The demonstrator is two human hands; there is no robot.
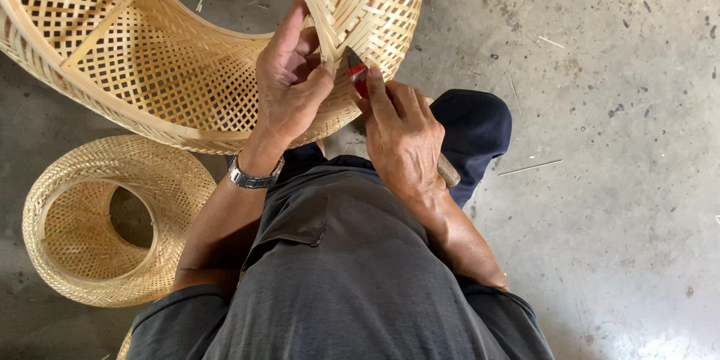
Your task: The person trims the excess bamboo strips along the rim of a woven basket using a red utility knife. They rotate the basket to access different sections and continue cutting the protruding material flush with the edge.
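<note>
1. Large woven bamboo basket (pixel 187 67): open lattice weave, pale straw colour, tipped on its side so the mouth faces the seated person. It rests against the person's knee (pixel 472 131), on the concrete floor (pixel 600 180). Its rim band (pixel 315 0) runs up and away from the hands in a broad curve.

2. Handling, by judgement: light for its bulk, springy rather than rigid; thin strips would likely crack if pinched hard. The doubled rim looks like the firmest place to grip, the lattice wall the weakest.

3. Left hand (pixel 289 82): closed on the rim of the large basket, thumb and fingers pinching a strip at the edge. A metal wristwatch (pixel 253 176) sits on that wrist.

4. Right hand (pixel 401 139): clamped around a knife (pixel 358 75), forefinger laid along its back. The blade has a red patch near the hand and points up toward the basket rim, tip touching or just beside it; which, I cannot tell. A wooden handle end (pixel 448 172) sticks out behind the palm, so the long axis runs from the knee side up to the rim.

5. Smaller woven basket (pixel 97 217): below the large basket, on the floor, untouched, opening facing upward.

6. Loose bamboo slivers (pixel 529 168): scattered on the floor beyond the knee.
</note>
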